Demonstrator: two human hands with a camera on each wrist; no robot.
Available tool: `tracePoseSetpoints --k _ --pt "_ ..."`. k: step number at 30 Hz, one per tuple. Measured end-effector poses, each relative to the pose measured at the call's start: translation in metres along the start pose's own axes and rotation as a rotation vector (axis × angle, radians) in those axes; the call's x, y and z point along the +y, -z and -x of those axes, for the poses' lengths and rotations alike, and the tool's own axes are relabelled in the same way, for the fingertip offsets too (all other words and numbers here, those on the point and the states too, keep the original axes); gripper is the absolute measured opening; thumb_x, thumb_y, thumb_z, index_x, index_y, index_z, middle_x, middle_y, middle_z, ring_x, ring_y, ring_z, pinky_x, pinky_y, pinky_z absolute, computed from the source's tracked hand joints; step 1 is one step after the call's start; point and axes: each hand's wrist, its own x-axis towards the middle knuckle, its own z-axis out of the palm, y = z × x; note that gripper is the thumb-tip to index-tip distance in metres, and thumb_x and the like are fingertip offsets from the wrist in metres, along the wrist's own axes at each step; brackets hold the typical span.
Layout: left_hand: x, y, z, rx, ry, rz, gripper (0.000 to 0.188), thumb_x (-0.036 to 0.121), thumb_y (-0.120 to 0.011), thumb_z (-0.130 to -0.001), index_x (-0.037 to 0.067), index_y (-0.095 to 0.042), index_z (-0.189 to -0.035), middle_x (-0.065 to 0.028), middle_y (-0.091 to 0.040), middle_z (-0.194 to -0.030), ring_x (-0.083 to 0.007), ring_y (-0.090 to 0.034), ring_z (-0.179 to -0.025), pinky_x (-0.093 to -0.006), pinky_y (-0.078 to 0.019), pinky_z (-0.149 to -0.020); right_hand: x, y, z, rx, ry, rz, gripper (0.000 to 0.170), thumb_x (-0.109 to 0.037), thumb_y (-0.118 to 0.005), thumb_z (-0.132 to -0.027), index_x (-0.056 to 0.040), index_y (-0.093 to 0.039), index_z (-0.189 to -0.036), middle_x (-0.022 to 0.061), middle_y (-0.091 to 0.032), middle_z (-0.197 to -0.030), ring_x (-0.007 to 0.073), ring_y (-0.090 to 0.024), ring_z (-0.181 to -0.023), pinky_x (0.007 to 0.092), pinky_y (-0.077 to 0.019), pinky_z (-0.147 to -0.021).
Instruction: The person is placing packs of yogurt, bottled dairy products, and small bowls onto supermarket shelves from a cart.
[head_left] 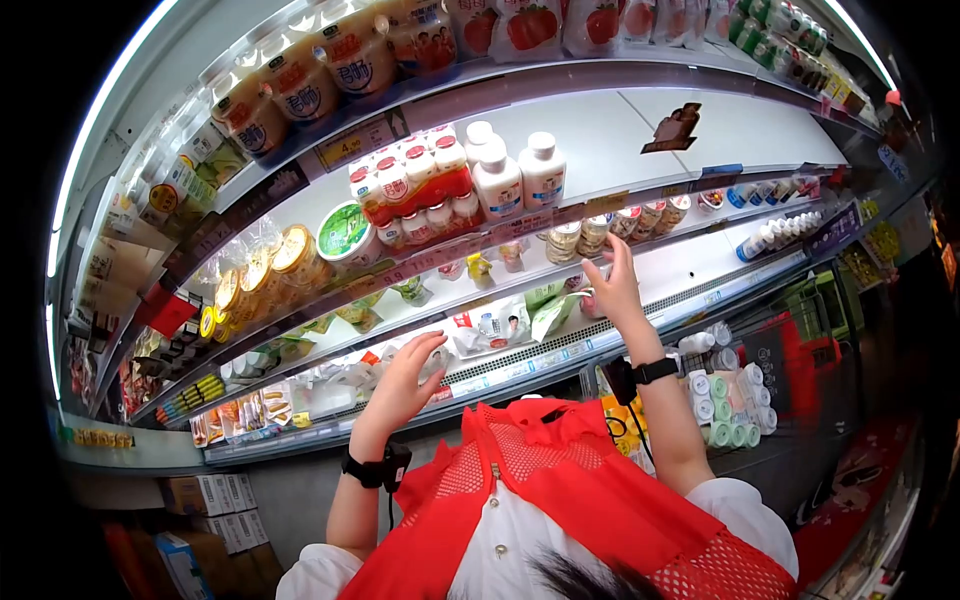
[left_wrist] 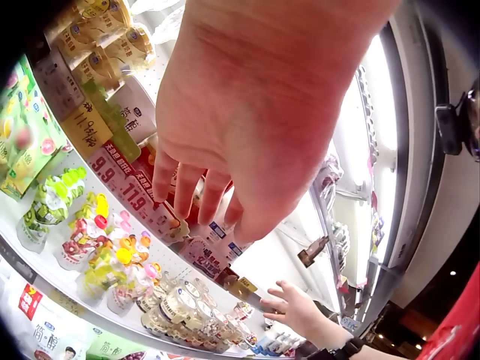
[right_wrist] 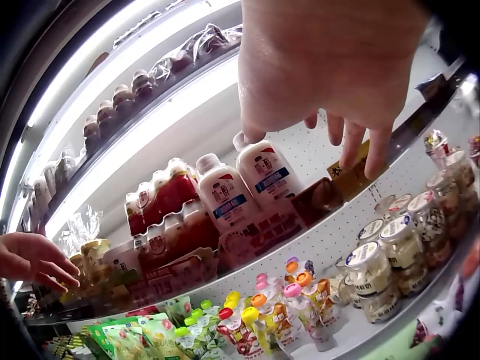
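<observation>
Both hands are raised in front of a chilled dairy shelf, and neither holds anything. The left hand [head_left: 402, 380] has relaxed, slightly bent fingers and is before the lower shelf, left of a white pouch pack [head_left: 490, 328]. Spread fingers show on the right hand [head_left: 618, 290], which overlaps the shelf edge below small lidded jars [head_left: 594, 236]. On the shelf above stand white bottles [head_left: 541, 172], a red-wrapped pack of small bottles [head_left: 408, 190] and a green-lidded tub [head_left: 347, 233]. In the right wrist view, colourful-capped pouches [right_wrist: 259, 319] line the shelf below the white bottles.
Large yogurt bottles [head_left: 345, 60] fill the top shelf. Yellow-lidded tubs [head_left: 292, 250] sit at the left. A dark trolley [head_left: 790, 370] stands at the right, near shrink-wrapped white and green bottles [head_left: 722, 405]. Cardboard boxes [head_left: 225, 500] lie on the floor at lower left.
</observation>
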Motion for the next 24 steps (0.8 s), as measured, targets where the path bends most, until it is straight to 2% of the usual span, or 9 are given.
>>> tracePoseSetpoints --k 2,3,4,9,11,12,14,20,24 --pt "-0.002 -0.002 0.026 -0.011 -0.058 -0.028 0.041 0.008 -0.058 -0.079 0.004 -0.047 -0.118 -0.0143 -0.048 -0.121 -0.0304 -0.045 -0.114 -0.0358 -0.0367 -0.095 0.001 0.004 0.053 0.014 -0.123 -0.055 0.065 -0.030 -0.061 -0.081 0.0032 -0.031 -0.128 0.0207 -0.034 -0.129 0.0310 -0.046 -0.108 0.0377 -0.0381 -0.092" --pt "-0.003 -0.005 0.039 -0.029 -0.070 -0.020 0.041 0.008 -0.058 -0.079 0.004 -0.047 -0.118 -0.0143 -0.048 -0.121 -0.0306 -0.045 -0.114 -0.0356 -0.0367 -0.095 0.035 -0.002 0.080 0.040 -0.071 0.098 0.065 -0.029 -0.062 -0.080 0.0031 -0.031 -0.129 0.0201 -0.033 -0.129 0.0284 -0.047 -0.104 0.0368 -0.0398 -0.090" --pt "-0.004 -0.008 0.052 -0.047 -0.083 -0.011 0.041 0.008 -0.058 -0.079 0.003 -0.047 -0.118 -0.0143 -0.047 -0.121 -0.0308 -0.045 -0.113 -0.0354 -0.0367 -0.095 0.029 0.003 0.109 0.038 -0.137 0.000 0.066 -0.029 -0.062 -0.080 0.0028 -0.031 -0.129 0.0201 -0.033 -0.128 0.0265 -0.049 -0.101 0.0361 -0.0415 -0.087" --pt "-0.005 -0.039 0.093 -0.157 -0.154 0.017 0.042 0.009 -0.059 -0.078 0.003 -0.047 -0.118 -0.0143 -0.048 -0.121 -0.0313 -0.045 -0.112 -0.0356 -0.0376 -0.094 0.041 0.023 0.239 0.117 -0.262 0.071 0.060 -0.023 -0.063 -0.080 0.0027 -0.033 -0.126 0.0190 -0.037 -0.122 0.0271 -0.050 -0.097 0.0338 -0.0449 -0.082" --pt "0.011 -0.053 0.103 -0.230 -0.181 0.034 0.043 0.009 -0.060 -0.077 0.004 -0.047 -0.117 -0.0139 -0.048 -0.121 -0.0306 -0.046 -0.112 -0.0356 -0.0380 -0.094 0.034 0.042 0.285 0.147 -0.336 0.051 0.060 -0.022 -0.063 -0.080 0.0018 -0.034 -0.126 0.0192 -0.036 -0.123 0.0286 -0.050 -0.098 0.0332 -0.0454 -0.082" --pt "0.019 -0.060 0.100 -0.267 -0.203 0.040 0.043 0.009 -0.060 -0.078 0.004 -0.047 -0.118 -0.0137 -0.048 -0.121 -0.0303 -0.046 -0.112 -0.0355 -0.0381 -0.094 0.047 0.052 0.305 0.156 -0.302 0.091 0.059 -0.021 -0.063 -0.080 0.0010 -0.034 -0.126 0.0185 -0.036 -0.125 0.0280 -0.051 -0.098 0.0328 -0.0454 -0.083" --pt "0.036 -0.076 0.096 -0.344 -0.257 0.067 0.042 0.009 -0.059 -0.079 0.004 -0.046 -0.119 -0.0140 -0.048 -0.121 -0.0302 -0.045 -0.113 -0.0352 -0.0366 -0.095 0.032 0.087 0.338 0.155 -0.500 0.116 0.057 -0.021 -0.062 -0.081 0.0009 -0.035 -0.126 0.0173 -0.035 -0.126 0.0265 -0.052 -0.096 0.0327 -0.0453 -0.083" --pt "0.088 -0.143 0.076 -0.418 -0.400 0.050 0.043 0.010 -0.059 -0.079 0.003 -0.045 -0.120 -0.0148 -0.049 -0.120 -0.0303 -0.046 -0.112 -0.0353 -0.0380 -0.094 0.033 0.173 0.418 0.336 -0.615 0.228 0.051 -0.023 -0.061 -0.082 -0.0015 -0.041 -0.123 0.0165 -0.035 -0.130 0.0234 -0.054 -0.093 0.0334 -0.0452 -0.082" --pt "0.138 -0.197 0.072 -0.567 -0.435 0.136 0.041 0.010 -0.058 -0.080 0.004 -0.045 -0.119 -0.0138 -0.049 -0.119 -0.0297 -0.047 -0.111 -0.0347 -0.0378 -0.094 0.034 0.219 0.473 0.397 -0.713 0.206 0.050 -0.023 -0.060 -0.082 -0.0028 -0.042 -0.124 0.0171 -0.034 -0.131 0.0225 -0.054 -0.094 0.0335 -0.0449 -0.083"
